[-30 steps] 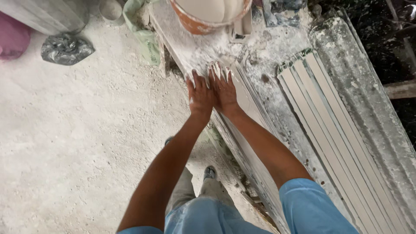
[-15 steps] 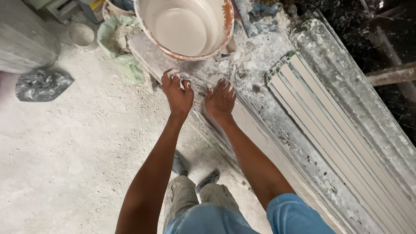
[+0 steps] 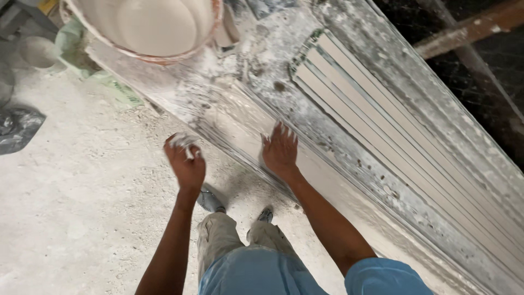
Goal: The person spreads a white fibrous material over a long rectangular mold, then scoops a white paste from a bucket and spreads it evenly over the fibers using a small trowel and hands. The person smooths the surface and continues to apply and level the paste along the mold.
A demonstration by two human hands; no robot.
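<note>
The left hand (image 3: pixel 185 164) had come off the long plaster slab (image 3: pixel 245 125) and hung over the floor (image 3: pixel 82 207), fingers curled around a wet white lump, while the right hand (image 3: pixel 281 150) pressed flat and open-fingered on the slab below the bucket (image 3: pixel 144 27), apparently smoothing it.

A crumpled pale green plastic sack (image 3: pixel 82 60) with darker green print lies on the dusty floor, under the bucket's left side. A crumpled dark grey plastic bag (image 3: pixel 19 128) lies at the left edge, well apart from it.
</note>
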